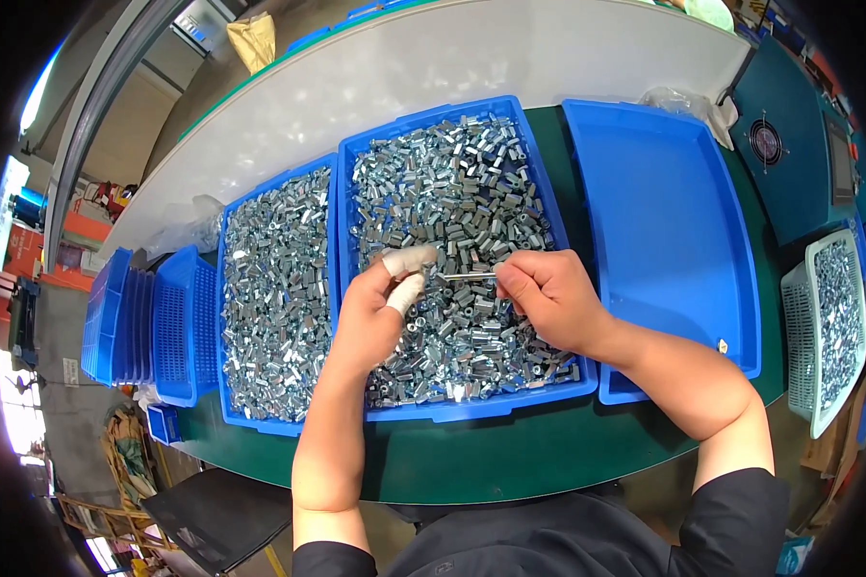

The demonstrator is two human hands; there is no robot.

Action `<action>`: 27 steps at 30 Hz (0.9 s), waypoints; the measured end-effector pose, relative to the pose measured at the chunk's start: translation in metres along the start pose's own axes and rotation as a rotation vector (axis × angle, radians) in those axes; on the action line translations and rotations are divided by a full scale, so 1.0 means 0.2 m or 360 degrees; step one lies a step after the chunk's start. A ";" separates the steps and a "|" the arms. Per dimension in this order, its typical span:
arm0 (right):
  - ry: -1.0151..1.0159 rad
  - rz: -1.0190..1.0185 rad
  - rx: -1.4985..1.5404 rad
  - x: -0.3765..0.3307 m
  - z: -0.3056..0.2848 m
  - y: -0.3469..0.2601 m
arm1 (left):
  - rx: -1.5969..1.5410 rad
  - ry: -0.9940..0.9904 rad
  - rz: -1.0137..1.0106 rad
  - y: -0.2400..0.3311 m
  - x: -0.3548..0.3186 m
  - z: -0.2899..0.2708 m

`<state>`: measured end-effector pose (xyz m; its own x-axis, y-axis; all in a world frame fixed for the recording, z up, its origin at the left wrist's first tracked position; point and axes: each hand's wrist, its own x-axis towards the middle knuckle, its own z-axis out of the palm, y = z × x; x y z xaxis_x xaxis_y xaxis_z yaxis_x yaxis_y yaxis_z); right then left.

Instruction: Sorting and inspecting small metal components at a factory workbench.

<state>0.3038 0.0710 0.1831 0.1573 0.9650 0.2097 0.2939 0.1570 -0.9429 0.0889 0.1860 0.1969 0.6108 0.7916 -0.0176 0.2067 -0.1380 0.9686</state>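
My left hand (370, 310), with white covers on the thumb and index fingertip, is over the middle blue tray. Those two fingertips pinch a small shiny metal piece (431, 273), mostly hidden by them; it resembles the hex spacers below. My right hand (553, 296) is closed around the end of a thin metal rod (470, 276). The rod lies level, and its free end points left at the pinched piece, at or very near it. Under both hands, many silver hex spacers (452, 197) fill the middle blue tray (433, 412).
Left of it stands another blue tray (260, 423) full of spacers (279, 279). A blue tray (669, 231) on the right holds one small pale piece (723, 345). Nested blue baskets (185, 327) stand far left, a pale basket of metal parts (818, 385) far right. A low wall (510, 48) runs behind.
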 end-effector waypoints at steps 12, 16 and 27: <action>-0.0018 0.0003 -0.0011 0.00 0.00 0.01 | -0.0469 -0.0012 -0.0056 -0.01 -0.04 0.06; 0.0034 0.0008 -0.0004 0.00 0.00 0.01 | -0.0613 0.0087 -0.0063 -0.03 -0.02 0.04; -0.0076 -0.0169 -0.0148 0.00 0.00 0.02 | -0.0527 -0.0223 -0.0172 -0.04 -0.04 0.08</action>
<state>0.3047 0.0721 0.1802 0.0766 0.9532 0.2926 0.3928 0.2408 -0.8875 0.0933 0.1709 0.1847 0.7024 0.6988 -0.1354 0.0312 0.1598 0.9867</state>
